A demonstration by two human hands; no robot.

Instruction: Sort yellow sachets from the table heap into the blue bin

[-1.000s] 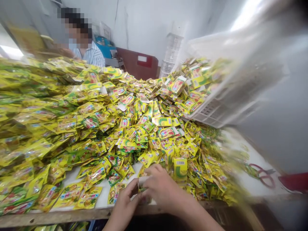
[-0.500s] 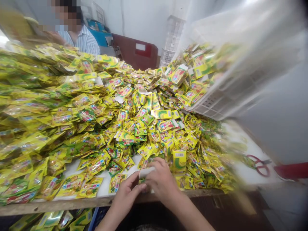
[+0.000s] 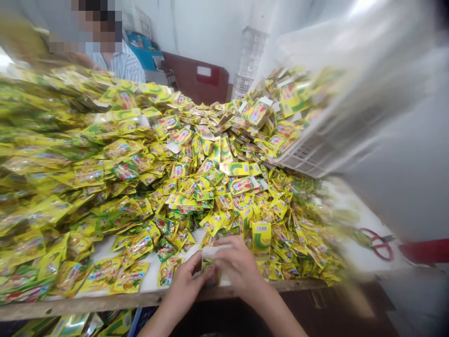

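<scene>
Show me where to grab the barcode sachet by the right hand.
Pinch the barcode sachet by its top edge, from above: it stands upright against the pile, lower edge hidden; the right hand, holding a sachet stack, crowds its left.

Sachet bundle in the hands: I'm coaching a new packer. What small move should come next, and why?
Probably tap the bundle on the table to square it: the left hand and right hand both clasp it upright over a bare patch at the near edge.
</scene>
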